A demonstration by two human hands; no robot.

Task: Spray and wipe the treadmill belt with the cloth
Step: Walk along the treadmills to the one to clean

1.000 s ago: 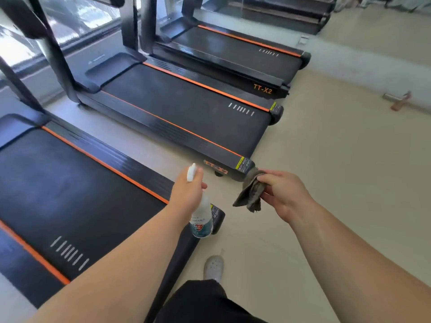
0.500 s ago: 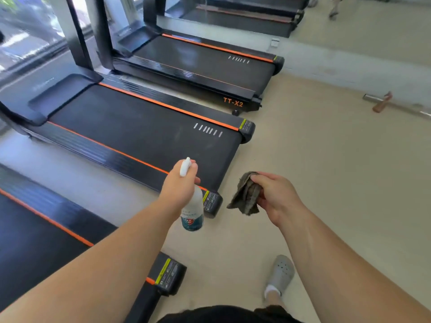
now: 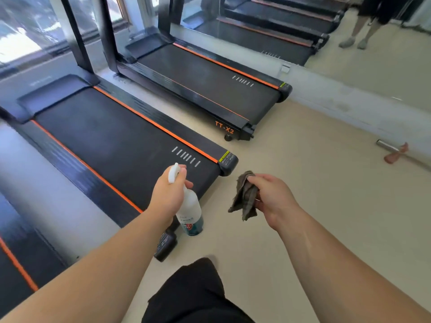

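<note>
My left hand (image 3: 168, 197) grips a white spray bottle (image 3: 190, 213) with a teal label, held above the rear corner of a black treadmill belt (image 3: 112, 145) edged with orange stripes. My right hand (image 3: 270, 197) pinches a crumpled grey-brown cloth (image 3: 243, 199), which hangs over the beige floor just right of that treadmill's rear end. The bottle's nozzle points toward the belt near its white stripe marks (image 3: 186, 157).
A second treadmill (image 3: 210, 89) marked TT-X2 stands farther back, and another (image 3: 14, 252) lies at the lower left. A mirror wall (image 3: 349, 96) runs along the back right. A metal bar with a pink rag (image 3: 396, 152) lies on the floor at right.
The view has shifted along the row: the near treadmill has slid to the lower left and the middle one now lies under my left hand. Both hands keep their hold.
</note>
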